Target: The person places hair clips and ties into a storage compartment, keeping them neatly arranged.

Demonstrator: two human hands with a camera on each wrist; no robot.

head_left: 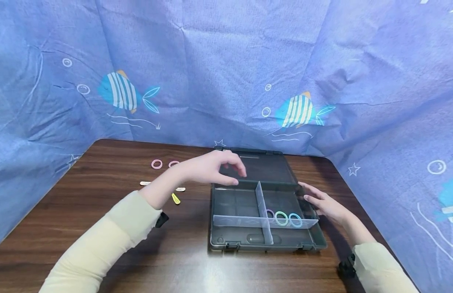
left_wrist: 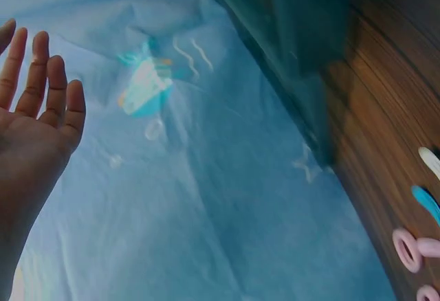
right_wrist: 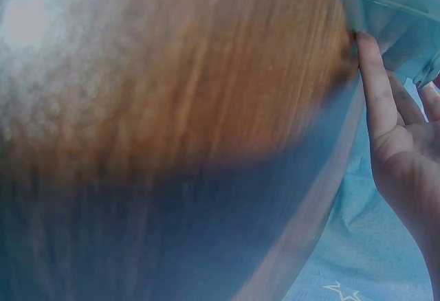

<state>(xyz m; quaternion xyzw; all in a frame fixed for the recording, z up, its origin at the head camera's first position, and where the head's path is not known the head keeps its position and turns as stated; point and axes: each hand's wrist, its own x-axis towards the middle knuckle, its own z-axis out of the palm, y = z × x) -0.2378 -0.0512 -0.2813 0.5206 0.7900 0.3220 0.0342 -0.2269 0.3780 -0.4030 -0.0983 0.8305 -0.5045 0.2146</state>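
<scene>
A dark translucent divided box (head_left: 239,246) lies on the table with its lid (head_left: 264,165) folded back. My left hand (head_left: 215,167) hovers above its left half, fingers loosely bent, holding nothing; the left wrist view shows that hand (left_wrist: 38,108) with its palm bare. My right hand (head_left: 327,205) touches the box's right side, and the right wrist view shows its fingers (right_wrist: 371,74) fairly straight against the plastic. In the rear right compartment, a green ring (head_left: 281,219), a blue ring (head_left: 295,220) and a purple ring (head_left: 269,213) stand by the pale divider (head_left: 245,221).
Left of the box, pink rings (head_left: 157,164), white hair clips (head_left: 180,189) and a yellow hair clip (head_left: 176,198) lie on the brown table (head_left: 102,195). In the left wrist view there is also a blue clip (left_wrist: 426,201). A blue fish-print cloth (head_left: 219,73) hangs behind.
</scene>
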